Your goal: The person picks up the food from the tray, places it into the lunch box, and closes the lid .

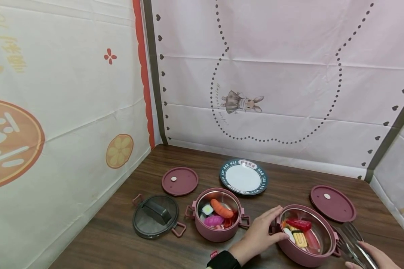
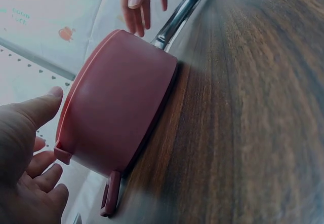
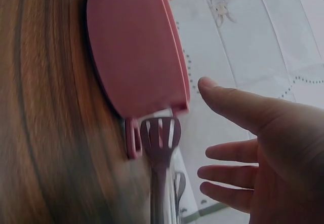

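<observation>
The right hand [image 1: 373, 257], fingers straight and open, lies beside the metal tongs [image 1: 351, 243] at the near edge of the worktop [image 1: 121, 231]. The left hand [image 1: 259, 235], fingers loosely spread, touches the near pink pot [image 1: 304, 237], which holds toy food. Farther off stand another pot [image 1: 217, 218], lids and a plate [image 1: 244, 177].

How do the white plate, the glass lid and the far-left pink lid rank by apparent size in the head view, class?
1. Glass lid, with its black handle: largest.
2. White plate with the dark rim: slightly smaller, though it lies farther from the camera, so the two may be alike.
3. Far-left pink lid: smallest.
</observation>
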Demonstrator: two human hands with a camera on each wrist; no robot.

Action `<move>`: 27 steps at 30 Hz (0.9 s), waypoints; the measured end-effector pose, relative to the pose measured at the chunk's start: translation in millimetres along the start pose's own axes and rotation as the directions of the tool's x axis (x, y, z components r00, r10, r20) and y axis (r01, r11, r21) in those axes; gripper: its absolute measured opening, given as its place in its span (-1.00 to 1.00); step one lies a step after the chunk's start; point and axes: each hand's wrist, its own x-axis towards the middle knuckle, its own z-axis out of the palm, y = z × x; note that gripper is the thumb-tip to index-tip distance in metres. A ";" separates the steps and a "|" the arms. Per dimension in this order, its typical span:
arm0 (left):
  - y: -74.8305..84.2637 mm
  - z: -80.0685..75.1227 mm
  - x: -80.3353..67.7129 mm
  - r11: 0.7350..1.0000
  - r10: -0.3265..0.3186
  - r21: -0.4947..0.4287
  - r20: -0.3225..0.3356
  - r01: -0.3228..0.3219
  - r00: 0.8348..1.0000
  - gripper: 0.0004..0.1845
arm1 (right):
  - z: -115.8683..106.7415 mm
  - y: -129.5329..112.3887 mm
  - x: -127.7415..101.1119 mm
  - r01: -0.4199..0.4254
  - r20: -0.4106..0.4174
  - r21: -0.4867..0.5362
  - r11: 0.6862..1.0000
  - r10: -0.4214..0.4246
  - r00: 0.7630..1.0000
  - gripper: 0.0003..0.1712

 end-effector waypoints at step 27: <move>-0.1 2.7 0.8 0.997 -0.073 -0.028 -0.039 0.072 0.997 -0.35 | -2.6 -52.6 11.7 0.216 0.101 0.002 0.976 -0.215 0.971 0.03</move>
